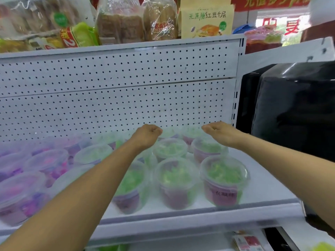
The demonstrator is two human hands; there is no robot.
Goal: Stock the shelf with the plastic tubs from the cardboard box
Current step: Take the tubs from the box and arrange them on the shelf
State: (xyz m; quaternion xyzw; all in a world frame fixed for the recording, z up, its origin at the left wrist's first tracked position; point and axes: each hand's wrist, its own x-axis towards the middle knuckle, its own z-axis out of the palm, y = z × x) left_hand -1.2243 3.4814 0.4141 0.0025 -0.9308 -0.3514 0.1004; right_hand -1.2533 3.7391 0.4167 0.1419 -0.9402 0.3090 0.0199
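Note:
Several clear plastic tubs with green and purple contents stand in rows on the white shelf (pixel 262 189); one tub (pixel 223 180) is at the front right, another (pixel 170 149) sits mid-shelf. More tubs with pink and purple contents (pixel 47 163) fill the left side. My left hand (pixel 147 133) and my right hand (pixel 218 130) reach over the tubs to the back row, either side of two rear tubs (pixel 181 134). Both hands bend down at the wrist and their fingers are hidden, so any grip is unclear. The cardboard box is out of view.
A white pegboard back panel (pixel 117 98) closes the shelf behind. Bagged bread and packets (pixel 159 20) sit on the shelf above. A black plastic-wrapped block (pixel 293 109) stands to the right of the shelf. A lower shelf with packets (pixel 248 241) shows below.

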